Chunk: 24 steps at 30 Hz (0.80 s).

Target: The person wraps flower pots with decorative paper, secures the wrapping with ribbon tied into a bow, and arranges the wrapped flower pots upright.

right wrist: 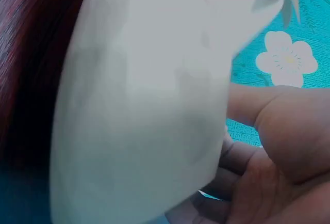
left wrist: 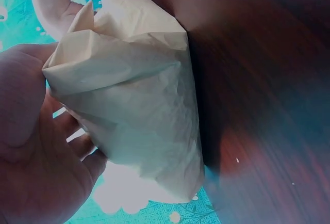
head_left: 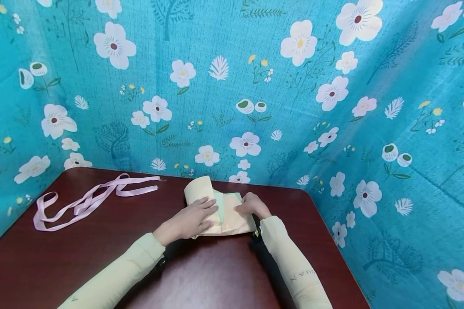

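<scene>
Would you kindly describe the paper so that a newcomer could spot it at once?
On the dark reddish-brown table, look near the far edge, before the blue floral curtain. The left hand and right hand both touch the folded cream paper there. Unlike the lilac ribbon lying loose to its left, it is broad and creased, with pale green showing among its flaps.

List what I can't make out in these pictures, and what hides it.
- Cream paper: its folds cover any contents in the head view; motion or focus blurs its surface in the right wrist view.
- Pale green layer: mostly covered by the cream paper, head view.
- Left hand: fingertips behind the paper, left wrist view.
- Right hand: fingertips behind the paper, right wrist view.
- Table: near edge cut off by the head view's bottom.
</scene>
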Tool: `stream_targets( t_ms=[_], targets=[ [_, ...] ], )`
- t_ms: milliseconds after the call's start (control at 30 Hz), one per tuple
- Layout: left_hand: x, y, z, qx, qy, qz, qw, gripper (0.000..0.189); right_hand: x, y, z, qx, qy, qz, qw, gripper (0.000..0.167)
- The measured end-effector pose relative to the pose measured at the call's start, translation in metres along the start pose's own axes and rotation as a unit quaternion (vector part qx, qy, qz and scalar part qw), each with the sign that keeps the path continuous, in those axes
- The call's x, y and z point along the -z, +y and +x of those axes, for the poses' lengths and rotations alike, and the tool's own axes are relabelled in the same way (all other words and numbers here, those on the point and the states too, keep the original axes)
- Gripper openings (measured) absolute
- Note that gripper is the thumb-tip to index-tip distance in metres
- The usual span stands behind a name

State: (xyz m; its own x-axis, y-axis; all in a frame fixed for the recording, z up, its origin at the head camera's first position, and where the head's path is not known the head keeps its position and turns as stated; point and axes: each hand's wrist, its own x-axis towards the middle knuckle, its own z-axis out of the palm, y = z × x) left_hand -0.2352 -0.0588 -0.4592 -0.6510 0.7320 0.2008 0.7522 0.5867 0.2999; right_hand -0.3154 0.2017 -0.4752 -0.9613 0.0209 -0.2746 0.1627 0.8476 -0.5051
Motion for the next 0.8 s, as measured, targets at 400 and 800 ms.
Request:
stream_targets(
  t_ms=[400,800],
  targets=[
    [-0.004,0.004,0.004,-0.03,0.015,0.021,0.9992,0.044,-0.004,0.005,0.003,-0.019,0.047,-0.038,0.998,0.042],
    [-0.012,0.006,0.016,-0.041,0.039,0.069,0.996,0.033,-0.011,0.01,0.004,-0.03,0.034,-0.048,0.9979,0.031]
  ],
)
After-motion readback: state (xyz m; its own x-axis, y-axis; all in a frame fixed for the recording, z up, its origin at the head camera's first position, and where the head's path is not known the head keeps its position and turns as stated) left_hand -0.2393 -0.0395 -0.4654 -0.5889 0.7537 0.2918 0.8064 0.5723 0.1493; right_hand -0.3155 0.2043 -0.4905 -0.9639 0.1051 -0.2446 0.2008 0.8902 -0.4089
